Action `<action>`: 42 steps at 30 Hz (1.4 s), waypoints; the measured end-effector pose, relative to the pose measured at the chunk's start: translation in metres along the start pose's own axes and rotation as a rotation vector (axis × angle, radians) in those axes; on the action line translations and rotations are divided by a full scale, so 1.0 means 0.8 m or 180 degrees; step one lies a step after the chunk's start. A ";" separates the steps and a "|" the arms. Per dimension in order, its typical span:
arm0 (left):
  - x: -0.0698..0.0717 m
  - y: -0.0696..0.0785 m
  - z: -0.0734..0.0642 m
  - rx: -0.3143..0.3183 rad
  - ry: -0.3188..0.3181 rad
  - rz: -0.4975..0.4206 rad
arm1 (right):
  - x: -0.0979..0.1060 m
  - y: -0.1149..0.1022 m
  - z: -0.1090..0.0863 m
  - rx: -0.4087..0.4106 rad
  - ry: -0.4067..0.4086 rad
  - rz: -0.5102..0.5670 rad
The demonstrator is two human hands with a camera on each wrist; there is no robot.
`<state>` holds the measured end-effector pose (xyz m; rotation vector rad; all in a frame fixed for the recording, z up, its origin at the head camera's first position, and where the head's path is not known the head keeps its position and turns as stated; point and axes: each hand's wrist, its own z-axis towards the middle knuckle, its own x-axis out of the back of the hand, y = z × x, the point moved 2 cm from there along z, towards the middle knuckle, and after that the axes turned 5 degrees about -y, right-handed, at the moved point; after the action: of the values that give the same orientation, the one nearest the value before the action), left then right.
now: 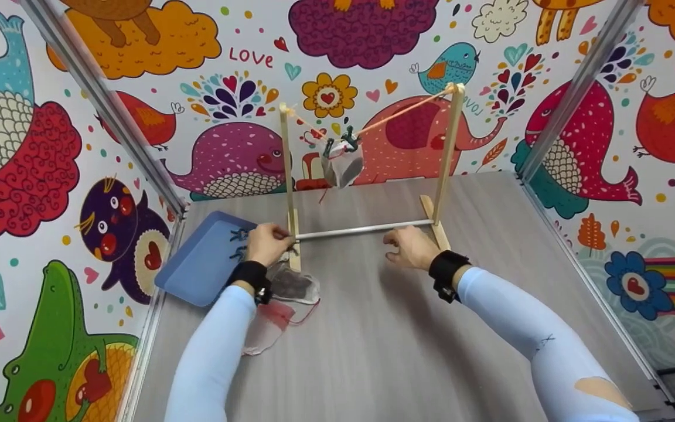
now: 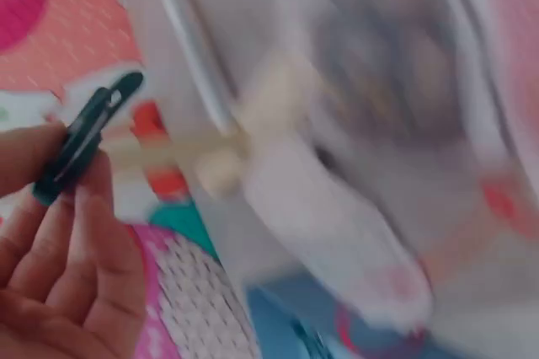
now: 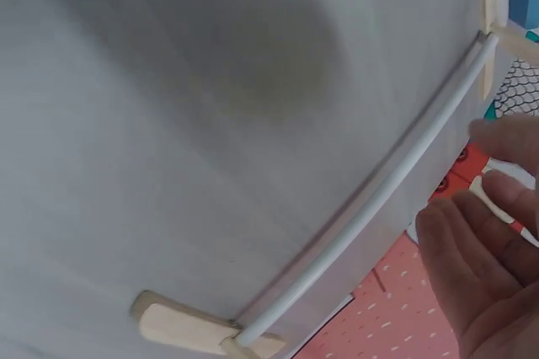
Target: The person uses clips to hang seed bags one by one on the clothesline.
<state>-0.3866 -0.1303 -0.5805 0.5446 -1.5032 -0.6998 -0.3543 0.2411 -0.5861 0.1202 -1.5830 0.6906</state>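
My left hand pinches a dark green clothespin between thumb and fingers, beside the foot of the left wooden post. My right hand holds nothing; its fingers are loosely bent, just in front of the white rod that joins the two posts near the table. From the cord between the post tops hangs a small whitish drawstring pouch, with green clothespins on it. Another pouch with a dark panel lies by my left wrist, overlapping a pinkish one.
A blue tray stands at the left, with several green clothespins at its right side. The right post rises from a wooden foot. Patterned walls in metal frames enclose the grey table.
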 end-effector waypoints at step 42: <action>-0.006 -0.065 -0.066 -0.0270 -0.0870 0.0944 | -0.007 0.082 -0.028 0.0745 0.0401 -0.0751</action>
<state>-0.3383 -0.1683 -0.6220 0.1580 -1.7546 -0.6184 -0.3649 0.3033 -0.6153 0.4219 -1.3376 0.6816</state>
